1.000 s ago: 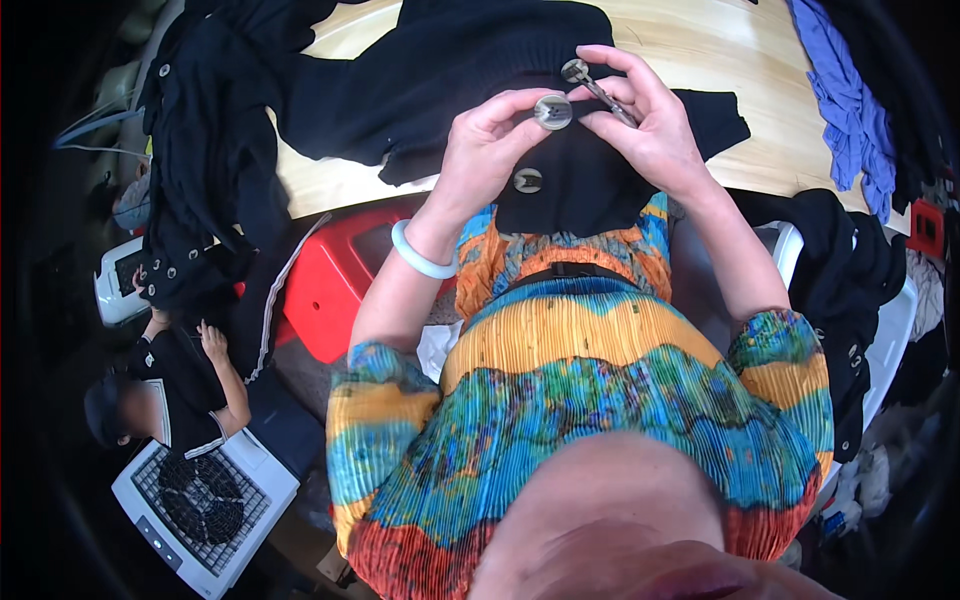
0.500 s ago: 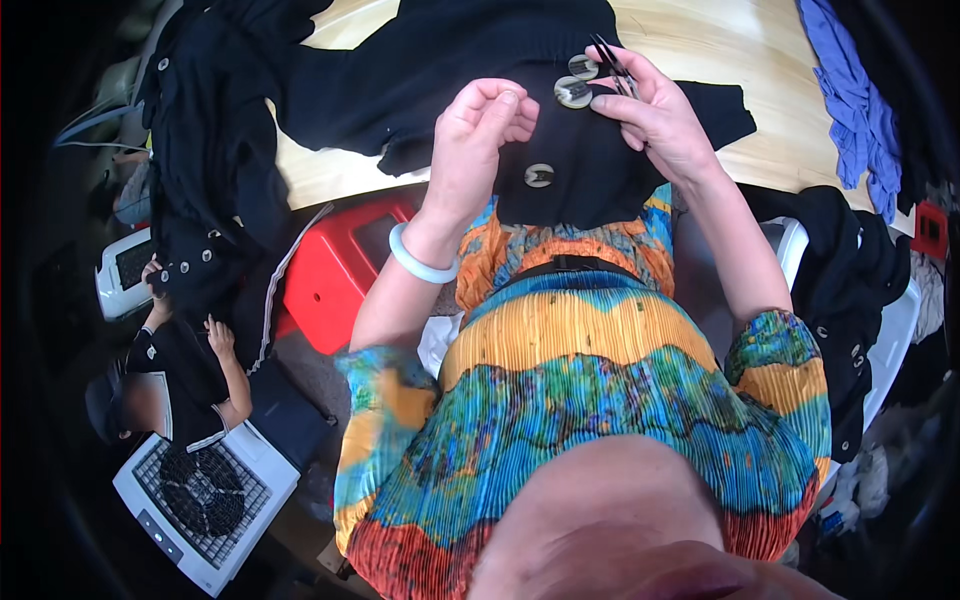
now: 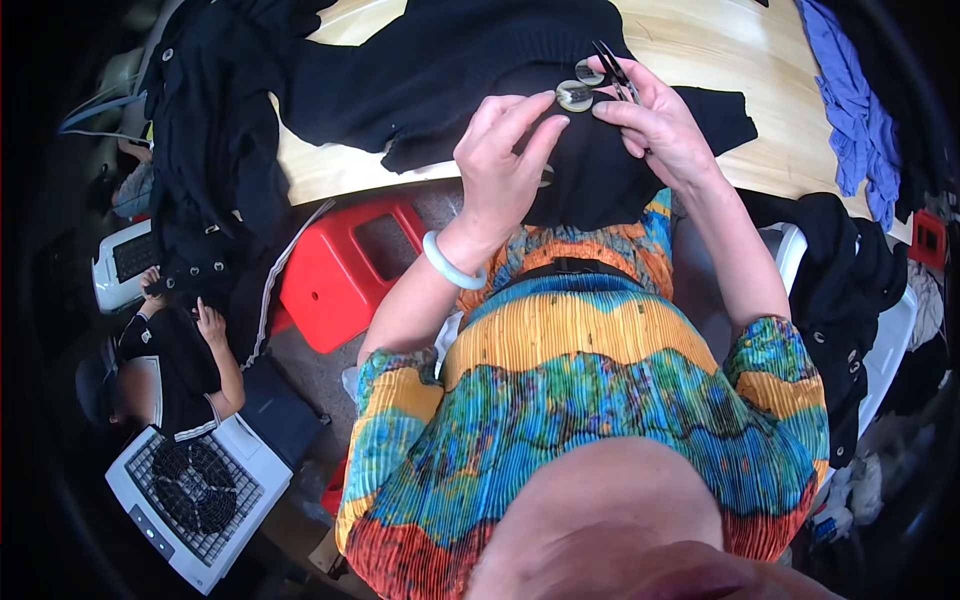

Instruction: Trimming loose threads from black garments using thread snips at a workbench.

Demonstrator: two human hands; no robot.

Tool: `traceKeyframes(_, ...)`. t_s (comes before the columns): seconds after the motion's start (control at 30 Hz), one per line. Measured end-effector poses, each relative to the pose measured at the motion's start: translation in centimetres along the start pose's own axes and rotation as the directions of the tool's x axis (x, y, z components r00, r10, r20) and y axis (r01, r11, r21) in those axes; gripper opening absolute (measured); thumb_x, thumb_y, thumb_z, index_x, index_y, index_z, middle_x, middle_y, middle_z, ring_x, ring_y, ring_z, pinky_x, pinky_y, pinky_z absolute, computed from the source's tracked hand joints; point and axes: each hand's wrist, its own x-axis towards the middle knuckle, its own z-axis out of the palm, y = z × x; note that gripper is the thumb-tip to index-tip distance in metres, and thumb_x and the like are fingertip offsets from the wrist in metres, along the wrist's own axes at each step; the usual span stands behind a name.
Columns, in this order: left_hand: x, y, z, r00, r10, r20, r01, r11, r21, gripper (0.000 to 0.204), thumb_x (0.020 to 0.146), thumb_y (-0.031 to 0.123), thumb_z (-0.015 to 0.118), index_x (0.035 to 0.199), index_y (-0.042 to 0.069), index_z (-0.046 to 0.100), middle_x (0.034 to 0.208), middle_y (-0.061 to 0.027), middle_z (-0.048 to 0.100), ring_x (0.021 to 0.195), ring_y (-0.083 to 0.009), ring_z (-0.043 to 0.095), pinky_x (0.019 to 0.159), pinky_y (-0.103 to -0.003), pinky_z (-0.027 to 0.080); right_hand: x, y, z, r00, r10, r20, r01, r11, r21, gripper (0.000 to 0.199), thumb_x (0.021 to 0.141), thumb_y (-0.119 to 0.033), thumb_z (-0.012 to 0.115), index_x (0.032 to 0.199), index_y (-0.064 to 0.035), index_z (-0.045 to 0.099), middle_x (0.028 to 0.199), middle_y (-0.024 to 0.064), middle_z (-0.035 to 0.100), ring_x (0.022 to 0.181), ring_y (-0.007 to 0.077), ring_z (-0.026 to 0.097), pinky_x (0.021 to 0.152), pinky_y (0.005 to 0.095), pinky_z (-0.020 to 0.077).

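Observation:
A black knit garment [image 3: 470, 70] with large marbled buttons lies over the table edge and hangs toward my lap. My right hand [image 3: 655, 120] holds a small pair of dark thread snips [image 3: 616, 78], blades pointing up and away. Its thumb and fingers are beside a large button [image 3: 574, 96] and a second button [image 3: 590, 71]. My left hand [image 3: 500, 160] is just left of the large button, index finger and thumb spread apart, the other fingers curled. The index tip is at the button's rim; whether it touches is unclear. Another button [image 3: 546, 176] is partly hidden behind this hand.
The pale wooden table [image 3: 700, 50] bears more black garments [image 3: 220, 110] at left and a blue-violet cloth [image 3: 850, 100] at right. A red stool [image 3: 330, 290] stands below left. Another person [image 3: 180, 370] handles a buttoned garment near a white fan unit [image 3: 200, 500].
My left hand has moved right toward the large button, and its thumb and index finger have parted from a pinch. The right hand stays nearly in place with the snips.

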Motion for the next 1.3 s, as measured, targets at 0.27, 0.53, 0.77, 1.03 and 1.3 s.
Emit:
traceKeyframes(0.27, 0.6, -0.7, 0.0, 0.980, 0.194, -0.047, -0.188, 0.975, 0.123, 0.014, 0.066, -0.001, 0.066, 0.078, 0.002, 0.061, 0.070, -0.0074, 0.055, 0.061, -0.0193, 0.053, 0.054, -0.027, 0.043, 0.0, 0.2, 0.2, 1.000, 0.001, -0.013, -0.001, 1.000, -0.015, 0.044, 0.073, -0.004, 0.062, 0.112, -0.0020, 0.043, 0.075, -0.0023, 0.049, 0.043, -0.0003, 0.031, 0.037, 0.0146, 0.0248)
traceKeyframes(0.53, 2.1, 0.7, -2.3, 0.721, -0.540, 0.434, 0.670, 0.703, -0.239, 0.006, 0.081, 0.009, 0.054, 0.079, 0.003, 0.052, 0.064, 0.0008, 0.049, 0.050, -0.0051, 0.043, 0.044, -0.019, 0.036, -0.6, 0.6, 0.3, 0.847, -0.529, -0.060, 0.284, 0.545, -0.789, 0.035, 0.077, -0.017, 0.061, 0.106, -0.0025, 0.048, 0.087, 0.0082, 0.058, 0.079, 0.0121, 0.057, 0.072, 0.0251, 0.0453)
traceKeyframes(0.77, 2.2, 0.5, -2.9, 0.520, -0.567, 0.639, 0.854, 0.314, -0.415, 0.009, 0.086, 0.015, 0.049, 0.083, 0.006, 0.049, 0.071, 0.0028, 0.046, 0.059, -0.0047, 0.044, 0.053, -0.021, 0.043, -4.1, -1.4, 2.7, 0.995, -0.014, 0.096, 0.053, 0.908, -0.416, 0.023, 0.089, -0.024, 0.042, 0.101, -0.0067, 0.051, 0.068, -0.0051, 0.045, 0.051, -0.0014, 0.030, 0.044, 0.0133, 0.0222)
traceKeyframes(1.03, 1.2, 0.6, -1.9, 0.622, -0.472, 0.625, 0.772, 0.238, -0.589, 0.006, 0.087, 0.011, 0.046, 0.087, 0.006, 0.049, 0.087, -0.0011, 0.053, 0.080, -0.0078, 0.053, 0.079, -0.029, 0.047, -3.8, -0.7, 2.4, 0.973, 0.222, 0.057, -0.206, 0.957, -0.205, 0.022, 0.089, -0.027, 0.043, 0.096, -0.0074, 0.050, 0.065, -0.0045, 0.045, 0.043, -0.0021, 0.025, 0.038, 0.0136, 0.0176)
traceKeyframes(1.3, 0.8, 1.4, -1.4, 0.691, -0.443, 0.572, 0.715, 0.304, -0.629, 0.004, 0.087, 0.010, 0.046, 0.085, 0.007, 0.047, 0.085, -0.0004, 0.051, 0.083, -0.0096, 0.051, 0.087, -0.034, 0.042, -3.1, -0.2, 2.2, 0.977, 0.200, 0.075, -0.183, 0.965, -0.187, 0.023, 0.088, -0.030, 0.045, 0.093, -0.0077, 0.050, 0.064, -0.0049, 0.044, 0.043, -0.0022, 0.025, 0.038, 0.0132, 0.0171)
